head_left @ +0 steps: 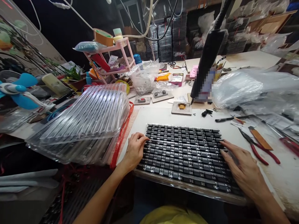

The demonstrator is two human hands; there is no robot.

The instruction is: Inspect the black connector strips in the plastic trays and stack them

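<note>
In front of me lies a clear plastic tray (187, 187) filled with rows of small black parts (184, 158) that have metal pins and coils. My left hand (135, 147) pinches the left end of one row near the upper part of the tray. At the right end of the rows, the thumb and forefinger of my right hand (243, 168) close around the end of a row. What exactly sits between the right fingertips is partly hidden. The tray rests at the front edge of the white table and slightly overhangs it.
A stack of clear ribbed trays (86, 115) stands left, beside a red strap (121, 137). A black electric screwdriver (207, 59) hangs behind the tray, above a small fixture (181, 107). Red-handled pliers (253, 144) and plastic bags (252, 87) lie right. A blue fan (18, 88) is far left.
</note>
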